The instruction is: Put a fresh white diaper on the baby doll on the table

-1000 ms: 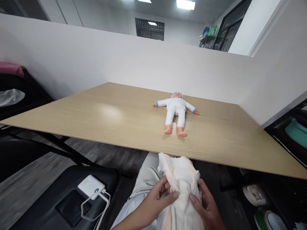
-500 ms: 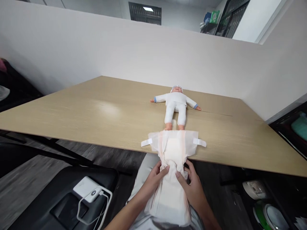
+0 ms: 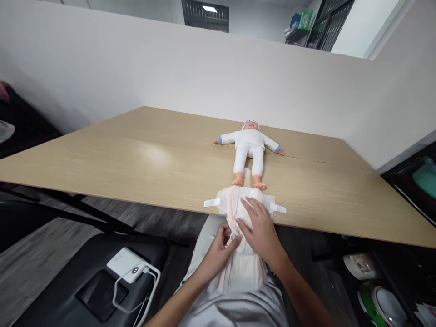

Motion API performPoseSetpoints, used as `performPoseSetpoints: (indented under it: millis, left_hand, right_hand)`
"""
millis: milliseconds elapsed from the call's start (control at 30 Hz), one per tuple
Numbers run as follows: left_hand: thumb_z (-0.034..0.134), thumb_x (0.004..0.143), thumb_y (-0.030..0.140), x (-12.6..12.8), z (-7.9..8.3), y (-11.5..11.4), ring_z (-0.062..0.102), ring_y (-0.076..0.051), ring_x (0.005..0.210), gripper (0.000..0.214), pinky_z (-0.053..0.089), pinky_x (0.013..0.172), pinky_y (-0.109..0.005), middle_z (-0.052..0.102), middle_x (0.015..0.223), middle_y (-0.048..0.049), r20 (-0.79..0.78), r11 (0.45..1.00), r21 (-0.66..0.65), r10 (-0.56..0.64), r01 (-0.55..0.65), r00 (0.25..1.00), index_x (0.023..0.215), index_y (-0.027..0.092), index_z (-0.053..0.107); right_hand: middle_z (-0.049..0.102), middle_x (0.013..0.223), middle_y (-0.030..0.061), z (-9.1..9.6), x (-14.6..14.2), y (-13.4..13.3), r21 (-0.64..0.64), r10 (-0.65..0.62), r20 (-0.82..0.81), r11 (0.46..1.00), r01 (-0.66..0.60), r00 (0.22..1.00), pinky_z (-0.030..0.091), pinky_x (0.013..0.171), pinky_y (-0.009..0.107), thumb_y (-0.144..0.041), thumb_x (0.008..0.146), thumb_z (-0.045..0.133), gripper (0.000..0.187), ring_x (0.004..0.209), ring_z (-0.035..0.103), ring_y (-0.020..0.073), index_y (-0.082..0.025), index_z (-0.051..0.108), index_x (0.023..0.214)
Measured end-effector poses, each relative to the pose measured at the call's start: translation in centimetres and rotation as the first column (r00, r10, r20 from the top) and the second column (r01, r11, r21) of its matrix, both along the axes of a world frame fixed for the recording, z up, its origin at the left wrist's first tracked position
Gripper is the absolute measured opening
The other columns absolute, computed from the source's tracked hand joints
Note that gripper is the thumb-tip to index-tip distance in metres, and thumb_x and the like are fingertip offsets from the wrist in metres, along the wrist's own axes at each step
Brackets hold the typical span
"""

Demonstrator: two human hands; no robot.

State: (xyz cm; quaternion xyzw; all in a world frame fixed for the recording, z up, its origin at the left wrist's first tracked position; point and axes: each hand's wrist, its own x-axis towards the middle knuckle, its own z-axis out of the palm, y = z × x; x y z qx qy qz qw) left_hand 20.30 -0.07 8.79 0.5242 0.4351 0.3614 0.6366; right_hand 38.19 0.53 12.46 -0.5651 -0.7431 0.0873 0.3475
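A white diaper (image 3: 231,200) with two side tabs lies spread over the near edge of the wooden table (image 3: 136,163) and hangs down onto my lap. My right hand (image 3: 259,227) lies flat on the diaper with fingers stretched out. My left hand (image 3: 221,247) pinches the diaper's fabric just below the table edge. A baby doll (image 3: 250,152) in a white suit lies on its back just beyond the diaper, arms spread and feet toward me.
A white partition wall (image 3: 204,72) runs behind the table. At lower left a white power bank with cable (image 3: 127,265) rests on a black seat. Shelves with bowls and plates (image 3: 378,290) stand at lower right.
The bunched diaper was unfolded and laid over the table edge. My right hand has moved up from gripping it and now rests flat on top; the diaper's far end sits closer to me.
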Motion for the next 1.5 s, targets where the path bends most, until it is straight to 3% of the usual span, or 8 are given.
performPoseSetpoints:
  millis: [233, 467, 600, 767, 1000, 1133, 1267, 1500]
  left_hand:
    - [0.060, 0.104, 0.051, -5.4, 3.6, 2.4, 0.070, -0.024, 0.102, 0.032, 0.054, 0.089, -0.034, 0.075, 0.117, -0.0073, -0.431, 0.910, 0.328, -0.094, 0.253, 0.898, 0.120, 0.025, 0.068]
    - [0.052, 0.103, 0.020, -4.2, 6.2, 14.9, 0.059, -0.035, 0.132, 0.035, 0.043, 0.112, -0.052, 0.068, 0.143, -0.0155, -0.661, 0.516, 0.738, 0.420, 0.436, 0.622, 0.136, 0.021, 0.065]
    - [0.066, 0.087, 0.010, -0.1, 6.9, 22.7, 0.047, -0.038, 0.148, 0.075, 0.041, 0.119, -0.051, 0.045, 0.167, -0.0220, -0.750, 0.340, 0.657, 0.380, 0.672, 0.541, 0.159, 0.014, 0.047]
    - [0.077, 0.066, 0.002, 4.1, 7.7, 26.4, 0.037, -0.040, 0.159, 0.112, 0.040, 0.121, -0.049, 0.025, 0.181, -0.0133, -0.874, -0.034, 0.398, 0.289, 0.917, 0.390, 0.168, 0.030, 0.038]
    - [0.075, 0.082, 0.013, 6.4, 8.0, 27.1, 0.037, -0.035, 0.161, 0.062, 0.040, 0.123, -0.046, 0.034, 0.179, 0.0008, -0.890, -0.285, 0.362, 0.178, 0.888, 0.420, 0.140, 0.032, 0.066]
    - [0.071, 0.092, 0.028, 6.8, 9.4, 28.4, 0.051, -0.035, 0.147, 0.034, 0.043, 0.116, -0.050, 0.060, 0.161, -0.0040, -0.887, -0.307, 0.441, -0.006, 0.844, 0.462, 0.126, 0.026, 0.071]
    - [0.070, 0.091, 0.023, 7.4, 12.5, 30.0, 0.061, -0.034, 0.132, 0.034, 0.048, 0.108, -0.047, 0.077, 0.134, -0.0075, -0.804, -0.252, 0.591, -0.258, 0.766, 0.536, 0.125, 0.024, 0.071]
    - [0.074, 0.095, 0.037, 7.9, 19.1, 32.6, 0.068, -0.028, 0.115, 0.028, 0.051, 0.104, -0.041, 0.077, 0.119, -0.0079, -0.590, 0.043, 0.730, -0.464, 0.682, 0.661, 0.119, 0.023, 0.072]
  right_hand:
    - [0.039, 0.174, 0.0156, -2.1, -0.6, 3.8, -0.048, 0.049, 0.229, 0.998, -0.039, 0.972, 0.030, 0.132, 0.059, -0.046, 0.112, 0.047, 0.061, 0.164, 0.032, 0.0335, -0.021, 0.043, 0.167]
    - [0.043, 0.173, 0.0115, -1.5, -0.5, 3.8, -0.090, 0.035, 0.264, 0.996, -0.011, 0.964, 0.031, 0.132, 0.058, -0.049, 0.110, 0.053, 0.060, 0.162, 0.035, 0.0330, -0.026, 0.048, 0.165]
    - [0.049, 0.170, 0.0089, -1.2, 0.1, 4.0, -0.094, 0.065, 0.256, 0.995, -0.042, 0.965, 0.041, 0.127, 0.055, -0.052, 0.105, 0.063, 0.063, 0.157, 0.042, 0.0324, -0.030, 0.051, 0.163]
    - [0.044, 0.173, 0.0039, -2.4, 0.4, 4.0, -0.010, 0.064, 0.294, 0.998, -0.064, 0.954, 0.046, 0.124, 0.057, -0.051, 0.105, 0.063, 0.072, 0.157, 0.045, 0.0333, -0.037, 0.037, 0.170]
    - [0.050, 0.167, 0.0135, -5.9, 1.6, 5.4, 0.189, 0.070, 0.435, 0.968, -0.168, 0.898, 0.059, 0.107, 0.052, -0.069, 0.100, 0.060, 0.089, 0.142, 0.061, 0.0394, -0.026, 0.032, 0.174]
    - [0.061, 0.158, 0.0103, -8.2, 3.6, 7.5, 0.207, 0.145, 0.521, 0.934, -0.289, 0.841, 0.060, 0.103, 0.038, -0.061, 0.105, 0.059, 0.081, 0.136, 0.068, 0.0306, -0.030, 0.029, 0.174]
    - [0.047, 0.168, 0.0120, -6.9, 4.6, 9.5, 0.075, 0.251, 0.486, 0.942, -0.326, 0.837, 0.058, 0.111, 0.045, -0.069, 0.101, 0.060, 0.092, 0.146, 0.060, 0.0348, -0.031, 0.022, 0.176]
    - [0.023, 0.181, 0.0024, -2.0, 5.3, 15.1, -0.271, 0.288, 0.324, 0.941, -0.203, 0.901, 0.033, 0.133, 0.060, -0.051, 0.110, 0.055, 0.071, 0.165, 0.030, 0.0322, -0.040, 0.024, 0.174]
